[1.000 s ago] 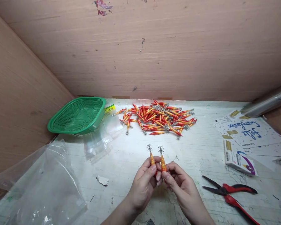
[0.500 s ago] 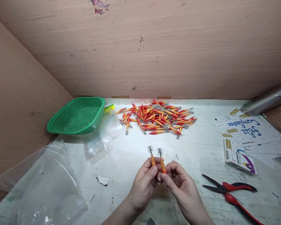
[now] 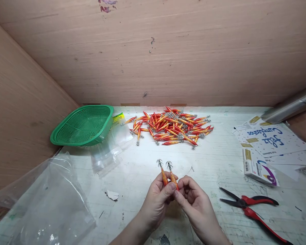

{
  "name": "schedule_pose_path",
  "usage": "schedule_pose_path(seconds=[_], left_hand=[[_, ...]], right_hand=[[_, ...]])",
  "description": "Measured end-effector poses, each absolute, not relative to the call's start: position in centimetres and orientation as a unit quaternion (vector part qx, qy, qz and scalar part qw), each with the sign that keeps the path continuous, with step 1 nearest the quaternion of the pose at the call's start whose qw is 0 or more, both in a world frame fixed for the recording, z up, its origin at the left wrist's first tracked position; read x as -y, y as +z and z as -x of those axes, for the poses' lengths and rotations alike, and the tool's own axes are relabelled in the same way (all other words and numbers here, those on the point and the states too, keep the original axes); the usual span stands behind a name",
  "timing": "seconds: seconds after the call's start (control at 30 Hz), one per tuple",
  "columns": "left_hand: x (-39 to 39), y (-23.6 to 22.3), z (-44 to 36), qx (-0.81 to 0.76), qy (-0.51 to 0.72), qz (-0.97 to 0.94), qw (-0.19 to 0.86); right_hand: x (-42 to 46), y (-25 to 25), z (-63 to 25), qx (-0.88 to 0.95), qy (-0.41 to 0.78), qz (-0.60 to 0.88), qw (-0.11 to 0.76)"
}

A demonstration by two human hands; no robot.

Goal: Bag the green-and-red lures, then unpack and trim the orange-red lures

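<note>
Two orange-and-red squid jigs stand side by side in my hands, their spiked hook crowns pointing up and away from me. My left hand [image 3: 155, 199] is closed round both, the left jig [image 3: 164, 175] and the right jig [image 3: 172, 177], with its thumb across the right one's body. At the lower red end of the right jig, the thumb and fingers of my right hand [image 3: 199, 202] pinch together. The lower ends of both jigs are mostly hidden by my fingers. Beyond my hands lies a heap of similar squid jigs [image 3: 168, 127].
A green basket [image 3: 108, 127] stands at the back left, beside clear plastic sleeves [image 3: 104, 160]. A large clear bag [image 3: 58, 200] lies front left. On the right are open red-and-black pliers [image 3: 242, 203], a small box [image 3: 258, 170], printed cards [image 3: 277, 141] and a metallic roll [image 3: 290, 105].
Both jigs have moved slightly left and lean more to the left. My left thumb has slid across onto the right jig, and my right fingers sit lower on it.
</note>
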State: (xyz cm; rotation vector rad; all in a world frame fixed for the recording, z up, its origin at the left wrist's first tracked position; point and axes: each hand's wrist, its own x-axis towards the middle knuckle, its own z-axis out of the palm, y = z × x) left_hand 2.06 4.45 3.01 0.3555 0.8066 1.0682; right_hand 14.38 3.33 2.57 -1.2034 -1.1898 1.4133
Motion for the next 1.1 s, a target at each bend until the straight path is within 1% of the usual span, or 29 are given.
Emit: schedule_pose_path(seconds=[0.07,0.13,0.17,0.23,0.3,0.33,0.37,0.43,0.5,0.57,0.67,0.77,0.83,0.87,0.9,0.93,1.0,1.07,1.1], left_hand=[[-4.5,3.3,-2.0,-0.361,0.489,-0.154,0.779],[-4.5,3.6,-1.9,-0.348,0.488,-0.151,0.786],[-4.6,3.7,-1.9,-0.341,0.485,-0.15,0.791],[-4.6,3.9,-1.8,-0.333,0.478,-0.145,0.8],[-4.6,4.0,-1.7,-0.33,0.47,-0.136,0.808],[-4.6,4.0,-1.7,-0.329,0.466,-0.131,0.811],[-4.6,4.0,-1.7,-0.329,0.463,-0.128,0.813],[-4.6,4.1,-1.7,-0.33,0.46,-0.126,0.814],[-4.6,4.2,-1.8,-0.332,0.459,-0.126,0.815],[-4.4,4.2,-1.8,-0.332,0.458,-0.129,0.814],[-4.2,4.2,-1.8,-0.328,0.46,-0.136,0.814],[-4.1,4.1,-1.8,-0.332,0.464,-0.139,0.809],[-4.2,3.9,-2.0,-0.347,0.463,-0.144,0.803],[-4.2,3.8,-2.1,-0.358,0.463,-0.148,0.797],[-4.2,3.5,-2.2,-0.373,0.463,-0.154,0.789],[-4.3,3.3,-2.3,-0.389,0.462,-0.161,0.781],[-4.4,2.6,-2.5,-0.423,0.456,-0.176,0.763],[-4.6,1.9,-2.4,-0.457,0.453,-0.182,0.743],[-4.7,1.6,-2.3,-0.471,0.454,-0.182,0.734]], right_hand=[[-3.3,2.7,-14.4,0.531,0.531,0.486,0.446],[-3.3,2.8,-15.6,0.62,0.455,0.471,0.431],[-3.3,2.7,-16.8,0.668,0.393,0.47,0.423],[-3.1,2.2,-20.3,0.736,0.231,0.492,0.404],[-2.5,1.1,-24.8,0.746,0.08,0.55,0.368],[-2.1,0.4,-27.1,0.748,0.035,0.571,0.337],[-1.6,-0.3,-29.3,0.76,0.015,0.578,0.297],[-0.4,-1.9,-32.9,0.778,-0.013,0.577,0.248],[0.6,-3.2,-35.1,0.789,-0.022,0.574,0.215],[1.3,-4.0,-35.9,0.79,-0.027,0.577,0.204],[1.3,-3.9,-35.2,0.775,-0.029,0.591,0.221],[0.3,-2.0,-32.2,0.73,-0.017,0.627,0.27],[-0.5,-0.3,-29.0,0.691,0.047,0.649,0.314],[-1.0,0.5,-27.1,0.673,0.111,0.65,0.335],[-1.5,1.2,-25.0,0.663,0.21,0.632,0.342],[-2.0,1.8,-22.9,0.647,0.331,0.605,0.326],[-3.2,2.4,-19.1,0.576,0.498,0.556,0.332],[-4.4,2.1,-16.3,0.528,0.58,0.521,0.336],[-4.9,1.7,-15.4,0.527,0.588,0.518,0.329]])
